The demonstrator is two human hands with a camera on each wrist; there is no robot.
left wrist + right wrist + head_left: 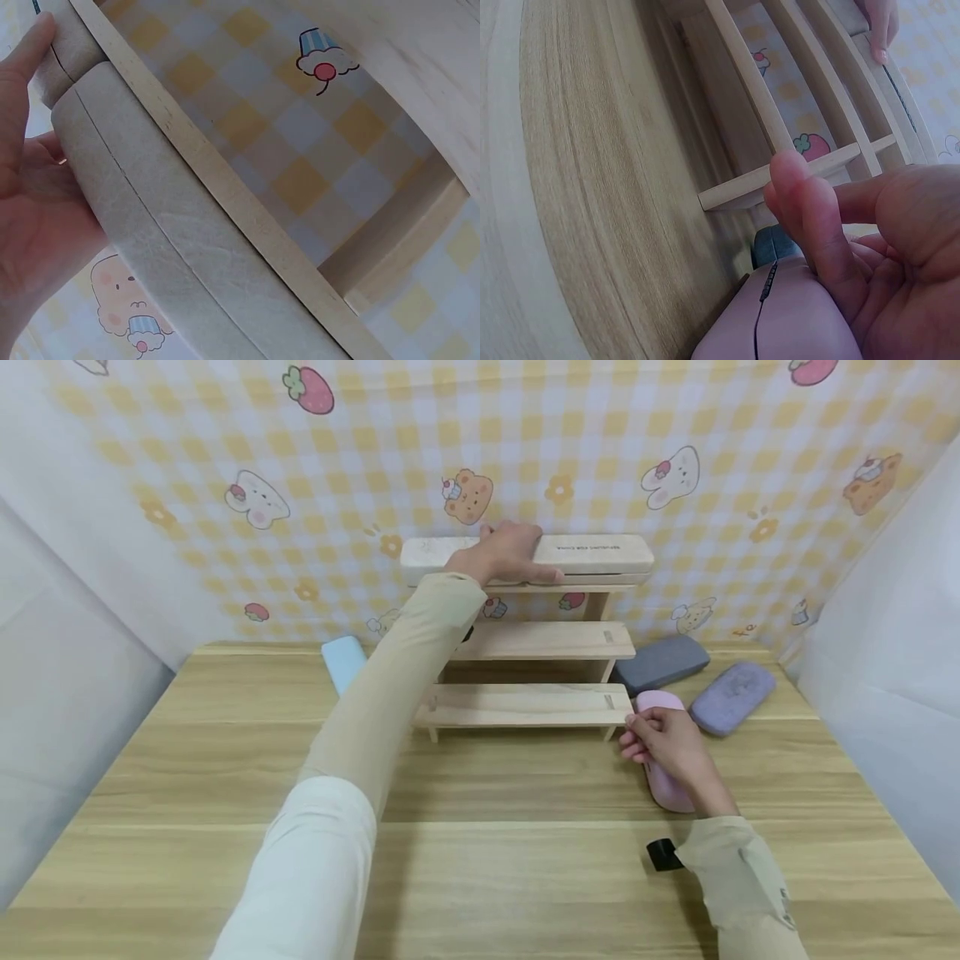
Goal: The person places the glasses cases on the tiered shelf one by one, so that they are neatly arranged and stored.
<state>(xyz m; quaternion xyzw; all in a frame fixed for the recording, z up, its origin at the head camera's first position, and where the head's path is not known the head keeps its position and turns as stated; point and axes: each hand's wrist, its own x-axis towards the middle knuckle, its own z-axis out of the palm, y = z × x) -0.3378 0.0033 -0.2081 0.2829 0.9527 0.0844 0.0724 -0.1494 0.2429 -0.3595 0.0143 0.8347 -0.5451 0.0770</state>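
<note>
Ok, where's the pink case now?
The pink case lies on the table, right of centre in the head view, partly hidden by the right hand, its far end between the wooden rack and the purple case.

Head view hi, fwd/dn, wrist views close, tilted, rack (555,641) in all
</note>
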